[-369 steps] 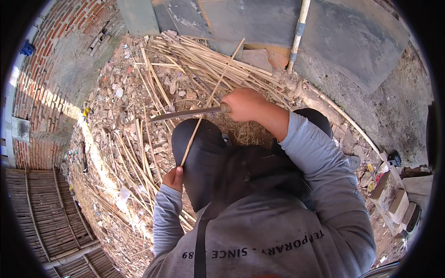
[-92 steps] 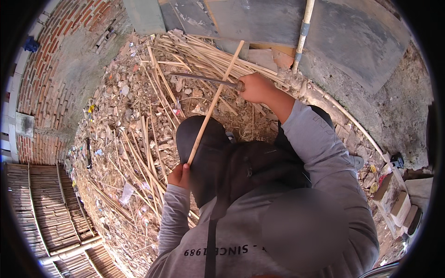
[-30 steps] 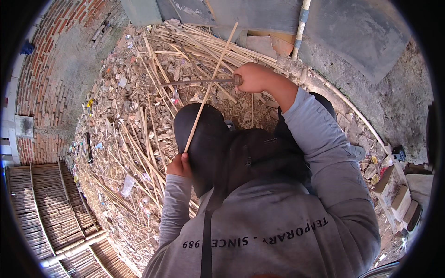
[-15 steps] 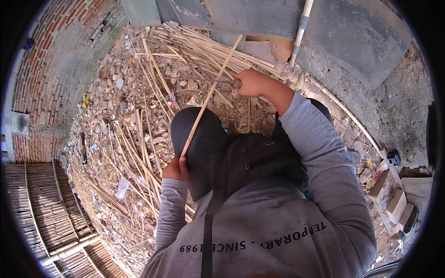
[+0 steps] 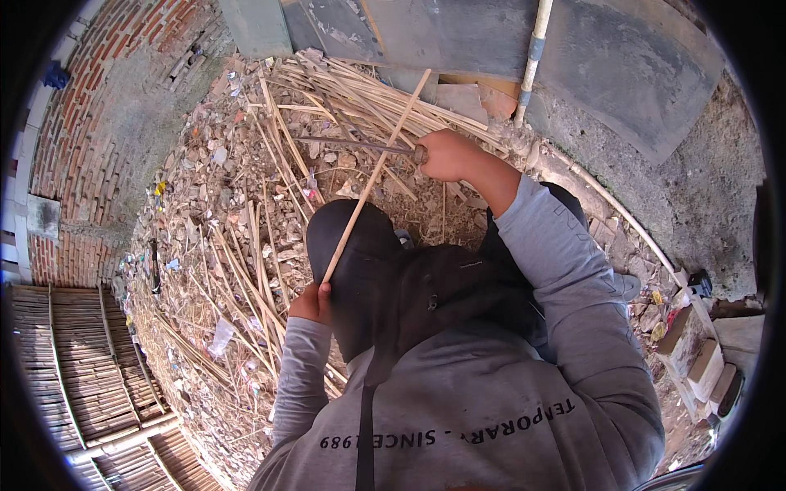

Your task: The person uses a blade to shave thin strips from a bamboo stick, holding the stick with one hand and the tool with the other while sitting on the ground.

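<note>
My left hand [image 5: 311, 303] is closed around the near end of a long pale bamboo strip [image 5: 366, 196], beside my left knee. The strip slants up and to the right, passing over the dark trouser leg [image 5: 344, 233]. In my right hand [image 5: 449, 155] is the handle of a long, narrow-bladed knife, gripped in a fist. Its dark blade [image 5: 348, 142] points left, nearly level, and crosses the strip towards its far end. Whether the edge touches the strip, I cannot tell.
Bamboo strips lie in a pile [image 5: 360, 94] by the grey panels [image 5: 442, 41], with more scattered strips [image 5: 246, 274] to my left. Rubble and litter cover the ground. A brick wall [image 5: 86, 131] and a slatted bamboo panel [image 5: 90, 352] stand left; wooden blocks [image 5: 700, 364] sit right.
The whole view has shifted slightly, with the scene a little lower. The knife blade now shows more clearly across the strip. Both hands keep their grips.
</note>
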The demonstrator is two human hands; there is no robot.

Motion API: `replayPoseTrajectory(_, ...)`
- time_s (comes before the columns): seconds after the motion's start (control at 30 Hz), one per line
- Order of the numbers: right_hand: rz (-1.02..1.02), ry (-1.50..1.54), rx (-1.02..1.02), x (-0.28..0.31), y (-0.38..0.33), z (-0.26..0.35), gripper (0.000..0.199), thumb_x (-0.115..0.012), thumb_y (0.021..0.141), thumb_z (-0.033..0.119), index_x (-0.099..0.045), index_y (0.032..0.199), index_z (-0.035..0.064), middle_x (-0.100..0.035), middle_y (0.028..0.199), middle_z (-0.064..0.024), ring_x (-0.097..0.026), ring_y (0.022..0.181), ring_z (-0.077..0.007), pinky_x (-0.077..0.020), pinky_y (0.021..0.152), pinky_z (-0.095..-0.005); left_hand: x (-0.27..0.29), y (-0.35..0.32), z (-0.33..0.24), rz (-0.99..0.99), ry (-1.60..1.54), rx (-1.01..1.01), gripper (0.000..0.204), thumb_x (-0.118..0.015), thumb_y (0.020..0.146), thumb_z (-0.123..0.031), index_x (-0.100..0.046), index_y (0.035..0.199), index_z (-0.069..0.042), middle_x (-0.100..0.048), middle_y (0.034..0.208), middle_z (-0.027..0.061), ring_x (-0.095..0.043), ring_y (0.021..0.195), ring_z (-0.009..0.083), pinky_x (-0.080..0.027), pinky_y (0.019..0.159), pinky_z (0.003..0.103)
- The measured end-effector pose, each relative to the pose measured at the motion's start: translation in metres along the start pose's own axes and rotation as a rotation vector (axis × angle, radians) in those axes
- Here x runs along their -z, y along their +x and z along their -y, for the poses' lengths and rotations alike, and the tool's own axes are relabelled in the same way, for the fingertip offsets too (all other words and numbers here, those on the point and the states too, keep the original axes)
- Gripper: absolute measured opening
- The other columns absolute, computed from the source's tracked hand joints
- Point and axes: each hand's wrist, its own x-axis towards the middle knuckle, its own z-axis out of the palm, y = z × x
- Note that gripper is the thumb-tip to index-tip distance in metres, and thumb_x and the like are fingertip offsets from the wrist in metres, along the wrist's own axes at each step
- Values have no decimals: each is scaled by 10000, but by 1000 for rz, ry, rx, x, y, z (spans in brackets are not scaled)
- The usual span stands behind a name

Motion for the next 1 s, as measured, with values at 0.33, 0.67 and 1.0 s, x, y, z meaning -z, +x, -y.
replayPoseTrajectory(0.33,-37,-31,-134,-1,19,-22,318,-638,724,195,-697,987,27,-687,974,-204,-658,927,-375,-528,806,-454,-1,3,1,-10,17,-31,573,-389,990,-541,-552,772,-36,-600,677,257,-592,683,492,-441,592,556)
replayPoseTrajectory(0.67,64,-65,130,0,-9,21,257,-699,725,243,-678,878,38,-671,829,-185,-652,825,-371,-509,738,-457,-5,3,-1,-11,-53,-23,529,-415,993,-492,-581,807,-26,-603,694,266,-611,726,485,-447,625,543)
replayPoseTrajectory(1.0,-34,-38,81,5,-4,8,285,-698,731,266,-678,921,54,-682,917,-165,-651,896,-367,-518,779,-462,1,3,-1,26,-44,11,601,-361,988,-566,-613,839,-41,-615,712,267,-618,756,487,-462,650,537)
